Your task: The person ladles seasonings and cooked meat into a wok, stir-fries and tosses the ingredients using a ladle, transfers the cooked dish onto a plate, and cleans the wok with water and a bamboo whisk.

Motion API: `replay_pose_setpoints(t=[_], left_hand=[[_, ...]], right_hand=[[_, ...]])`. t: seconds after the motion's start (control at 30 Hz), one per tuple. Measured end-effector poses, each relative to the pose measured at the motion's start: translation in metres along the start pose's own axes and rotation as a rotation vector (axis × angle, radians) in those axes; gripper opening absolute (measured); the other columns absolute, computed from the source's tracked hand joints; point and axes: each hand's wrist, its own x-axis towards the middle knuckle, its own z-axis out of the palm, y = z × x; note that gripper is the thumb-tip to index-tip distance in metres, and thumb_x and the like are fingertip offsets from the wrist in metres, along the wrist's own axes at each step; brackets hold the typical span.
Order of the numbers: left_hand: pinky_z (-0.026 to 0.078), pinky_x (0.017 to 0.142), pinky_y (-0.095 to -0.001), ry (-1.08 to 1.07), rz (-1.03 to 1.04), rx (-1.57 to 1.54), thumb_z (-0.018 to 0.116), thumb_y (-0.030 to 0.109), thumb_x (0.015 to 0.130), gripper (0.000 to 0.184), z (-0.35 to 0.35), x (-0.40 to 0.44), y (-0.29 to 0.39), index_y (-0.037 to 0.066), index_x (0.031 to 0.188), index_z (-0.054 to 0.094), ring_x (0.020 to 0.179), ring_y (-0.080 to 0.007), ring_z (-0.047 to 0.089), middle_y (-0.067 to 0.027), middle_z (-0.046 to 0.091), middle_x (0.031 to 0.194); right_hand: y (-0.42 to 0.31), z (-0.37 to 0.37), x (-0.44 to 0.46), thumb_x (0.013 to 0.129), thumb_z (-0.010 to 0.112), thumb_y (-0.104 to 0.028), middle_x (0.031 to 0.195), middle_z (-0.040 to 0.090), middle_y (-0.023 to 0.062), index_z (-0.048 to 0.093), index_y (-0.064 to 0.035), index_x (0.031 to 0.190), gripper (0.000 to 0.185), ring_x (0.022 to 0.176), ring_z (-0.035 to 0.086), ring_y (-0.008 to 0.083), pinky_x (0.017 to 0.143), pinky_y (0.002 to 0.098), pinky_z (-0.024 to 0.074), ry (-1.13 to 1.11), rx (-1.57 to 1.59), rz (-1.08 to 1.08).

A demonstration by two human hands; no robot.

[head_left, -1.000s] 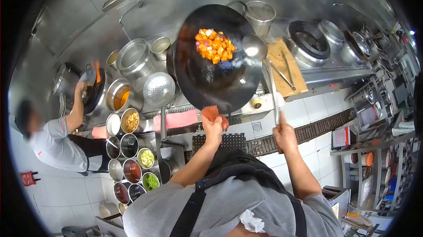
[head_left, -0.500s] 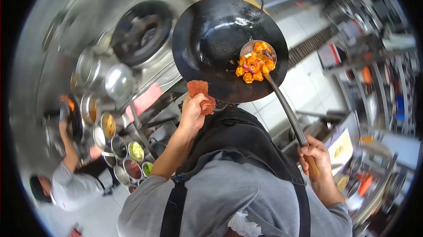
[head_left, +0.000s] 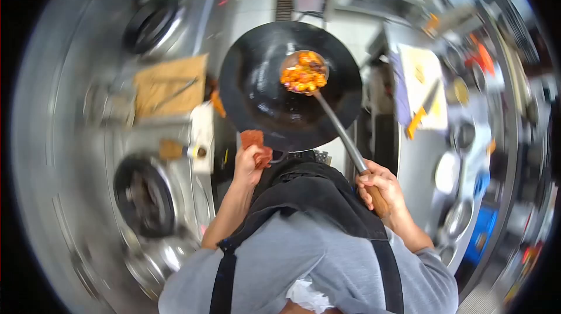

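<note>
Steel-lined kitchen, edges smeared by motion blur. Far left, a dark-ringed burner (head_left: 146, 197); beyond it, a wooden board (head_left: 166, 77) with a long metal tool (head_left: 175, 93) lying across it. Left hand (head_left: 248, 165): grip clenched on a reddish cloth (head_left: 252, 139) at the near-left rim of the black wok (head_left: 251, 86). Wok held mid-view. Sauced orange food (head_left: 304, 71) lies heaped in the bowl of the ladle (head_left: 340, 130), over the wok's far half; cannot tell whether bowl touches wok. Right hand (head_left: 380, 184): grip wrapped around the ladle's wooden handle. Further right, counter (head_left: 418, 156) with a pale sheet (head_left: 415, 60) and an orange-handled knife (head_left: 416, 122).

Change: a second ago the food lay loose in the wok, by the stove; now it sits gathered in the ladle, person and wok turned from the burners. Reads as food collected, wok off the heat.

Writing: a brownish mark on the sheet, illegible; no brands or labels readable.
</note>
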Motion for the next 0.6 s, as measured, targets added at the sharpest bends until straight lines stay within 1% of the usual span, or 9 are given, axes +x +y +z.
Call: replay_pose_setpoints(t=[0.03, 0.1, 0.13, 0.3, 0.37, 0.4, 0.5, 0.53, 0.6], left_hand=[[0.049, 0.045, -0.0338, -0.022, -0.006, 0.024, 0.054, 0.006, 0.071, 0.038, 0.0, 0.007, 0.005, 0.007, 0.108, 0.052, 0.06, -0.0217, 0.061, -0.0111, 0.063, 0.077], [0.05, 0.055, -0.0354, -0.073, -0.048, 0.12, 0.053, 0.003, 0.07, 0.034, 0.009, 0.01, 0.023, 0.003, 0.104, 0.053, 0.067, -0.023, 0.061, -0.0098, 0.061, 0.08], [0.049, 0.047, -0.0326, -0.104, -0.056, 0.138, 0.053, 0.004, 0.069, 0.04, 0.01, 0.018, 0.025, 0.007, 0.108, 0.051, 0.059, -0.0219, 0.06, -0.0089, 0.06, 0.078], [0.05, 0.052, -0.0311, -0.267, -0.09, 0.192, 0.05, -0.003, 0.068, 0.038, 0.036, 0.047, 0.039, 0.004, 0.105, 0.05, 0.063, -0.0197, 0.058, -0.0054, 0.053, 0.082], [0.05, 0.052, -0.0303, -0.431, -0.128, 0.229, 0.049, -0.003, 0.068, 0.039, 0.039, 0.063, 0.037, 0.004, 0.107, 0.05, 0.063, -0.0185, 0.058, -0.0062, 0.054, 0.081], [0.05, 0.051, -0.0294, -0.432, -0.111, 0.218, 0.049, -0.003, 0.069, 0.039, 0.051, 0.064, 0.032, 0.005, 0.107, 0.05, 0.06, -0.0181, 0.059, -0.0063, 0.054, 0.081], [0.05, 0.048, -0.0305, -0.523, -0.168, 0.303, 0.049, -0.001, 0.07, 0.037, 0.083, 0.059, 0.023, 0.005, 0.106, 0.05, 0.06, -0.0198, 0.06, -0.0065, 0.056, 0.081], [0.046, 0.045, -0.0327, -0.55, -0.191, 0.356, 0.052, 0.006, 0.07, 0.033, 0.09, 0.061, 0.017, 0.007, 0.103, 0.052, 0.063, -0.0226, 0.061, -0.0085, 0.059, 0.077], [0.045, 0.045, -0.0319, -0.573, -0.211, 0.353, 0.052, 0.006, 0.07, 0.032, 0.106, 0.06, 0.002, 0.008, 0.102, 0.052, 0.063, -0.0225, 0.062, -0.0077, 0.059, 0.077]], right_hand=[[0.008, 0.005, -0.006, 0.078, 0.058, -0.006, 0.068, 0.051, 0.0074, 0.033, 0.0073, 0.135, 0.063, 0.043, 0.05, 0.0137, 0.034, 0.0238, 0.0402, 0.072, 0.067, -0.056], [0.025, 0.014, -0.021, 0.079, 0.057, -0.006, 0.07, 0.052, 0.0065, 0.038, 0.005, 0.133, 0.059, 0.044, 0.05, 0.0129, 0.034, 0.023, 0.0405, 0.067, 0.119, -0.09], [0.032, 0.019, -0.029, 0.079, 0.058, -0.006, 0.072, 0.052, 0.0063, 0.042, 0.0033, 0.131, 0.056, 0.044, 0.051, 0.0129, 0.035, 0.0227, 0.0416, 0.113, 0.169, -0.114], [0.066, 0.027, -0.05, 0.078, 0.059, -0.005, 0.072, 0.052, 0.0079, 0.035, 0.0044, 0.134, 0.061, 0.044, 0.051, 0.015, 0.035, 0.0249, 0.0431, 0.237, 0.388, -0.267], [0.077, 0.032, -0.062, 0.078, 0.059, -0.004, 0.072, 0.052, 0.0091, 0.033, 0.0058, 0.133, 0.062, 0.043, 0.051, 0.016, 0.033, 0.0264, 0.0425, 0.31, 0.46, -0.381], [0.076, 0.037, -0.07, 0.079, 0.056, -0.006, 0.071, 0.05, 0.0108, 0.041, 0.0077, 0.127, 0.052, 0.038, 0.048, 0.0149, 0.03, 0.0247, 0.0396, 0.346, 0.47, -0.447], [0.087, 0.031, -0.098, 0.08, 0.057, -0.005, 0.069, 0.05, 0.0116, 0.032, 0.0083, 0.133, 0.06, 0.039, 0.048, 0.0159, 0.029, 0.0253, 0.0391, 0.378, 0.54, -0.584], [0.093, 0.025, -0.108, 0.08, 0.057, -0.006, 0.068, 0.05, 0.0119, 0.032, 0.008, 0.133, 0.061, 0.038, 0.048, 0.0164, 0.028, 0.025, 0.038, 0.402, 0.563, -0.646], [0.098, 0.019, -0.131, 0.078, 0.057, -0.005, 0.07, 0.05, 0.0138, 0.038, 0.0073, 0.125, 0.052, 0.038, 0.048, 0.0173, 0.027, 0.0261, 0.0383, 0.542, 0.595, -0.737]])
